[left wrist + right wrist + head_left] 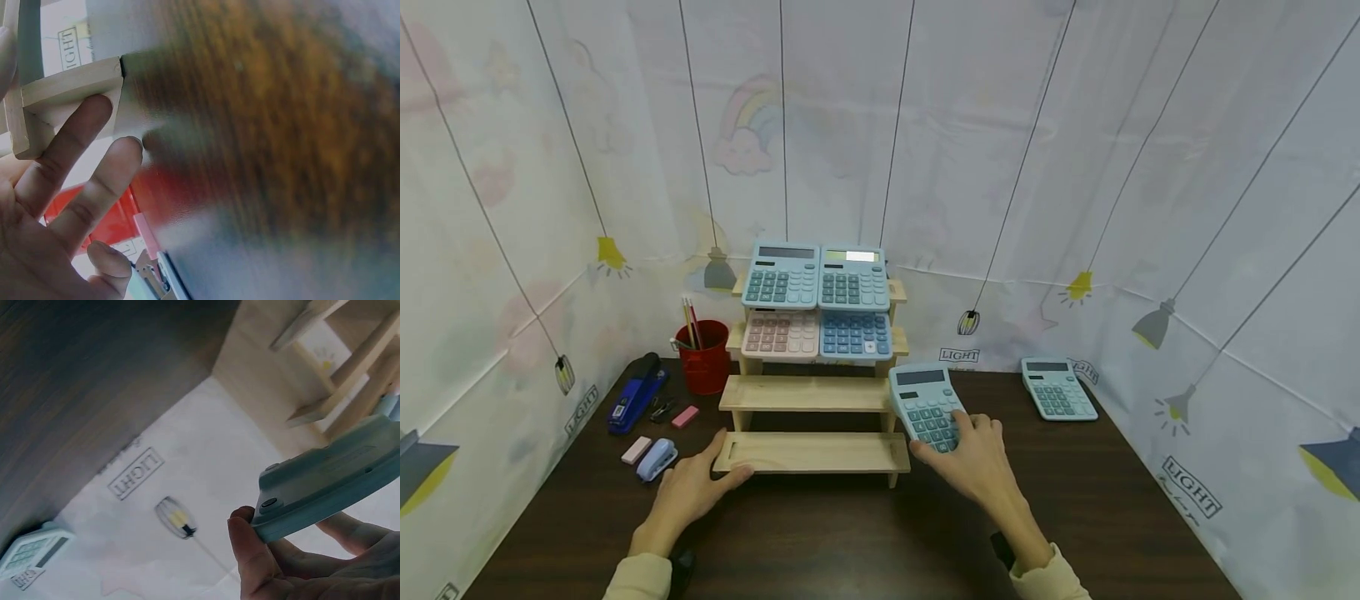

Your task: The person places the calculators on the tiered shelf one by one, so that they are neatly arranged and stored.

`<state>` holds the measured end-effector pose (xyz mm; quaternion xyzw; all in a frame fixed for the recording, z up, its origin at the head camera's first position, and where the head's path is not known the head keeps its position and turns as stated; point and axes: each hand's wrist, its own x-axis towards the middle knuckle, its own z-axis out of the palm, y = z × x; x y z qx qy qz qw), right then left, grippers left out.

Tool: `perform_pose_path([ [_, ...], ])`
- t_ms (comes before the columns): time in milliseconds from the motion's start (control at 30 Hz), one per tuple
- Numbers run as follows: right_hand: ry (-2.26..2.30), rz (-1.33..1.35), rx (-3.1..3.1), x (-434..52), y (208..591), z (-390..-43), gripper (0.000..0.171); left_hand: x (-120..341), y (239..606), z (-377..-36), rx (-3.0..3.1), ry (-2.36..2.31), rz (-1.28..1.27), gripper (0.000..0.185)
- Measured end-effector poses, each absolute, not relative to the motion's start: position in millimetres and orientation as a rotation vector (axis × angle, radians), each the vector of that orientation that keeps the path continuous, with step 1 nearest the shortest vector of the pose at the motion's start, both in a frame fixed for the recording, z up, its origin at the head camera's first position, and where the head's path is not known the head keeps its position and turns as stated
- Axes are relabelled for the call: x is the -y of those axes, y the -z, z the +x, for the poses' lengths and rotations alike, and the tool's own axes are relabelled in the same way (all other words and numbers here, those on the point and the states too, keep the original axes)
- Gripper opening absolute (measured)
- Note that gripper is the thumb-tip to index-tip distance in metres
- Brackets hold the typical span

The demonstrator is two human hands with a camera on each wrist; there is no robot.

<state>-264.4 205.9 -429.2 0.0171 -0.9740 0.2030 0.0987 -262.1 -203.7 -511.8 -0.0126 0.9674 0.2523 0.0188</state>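
Observation:
My right hand holds a light blue calculator by its lower end, beside the right side of a stepped wooden rack. The calculator is raised and tilted, and its underside with small round feet shows in the right wrist view. At the lowest step's left end, my left hand grips the board between thumb and index finger; the other fingers extend loosely beside it. Two light blue calculators stand on the top step. Below them are a pink calculator and a darker blue calculator.
Another light blue calculator lies at the table's back right. Left of the rack are a red pen cup, a dark blue stapler, a small light blue stapler, pink erasers and black clips. Patterned cloth encloses the dark table.

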Motion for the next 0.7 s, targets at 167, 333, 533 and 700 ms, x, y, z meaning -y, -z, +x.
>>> perform_pose_path([
  [167,-0.558,0.111,2.863,-191,425,-256,0.089,205,513,-262,-3.003,-0.790,-0.043,0.106],
  [333,-0.527,0.194,2.826,-180,426,-255,0.089,205,514,-263,-3.025,-0.800,-0.048,0.106],
  [533,-0.501,0.230,2.786,-171,435,-256,0.087,204,515,-262,-3.029,-0.810,-0.048,0.105],
  [700,-0.481,0.251,2.755,-164,441,-258,0.086,203,514,-262,-3.033,-0.795,-0.047,0.106],
])
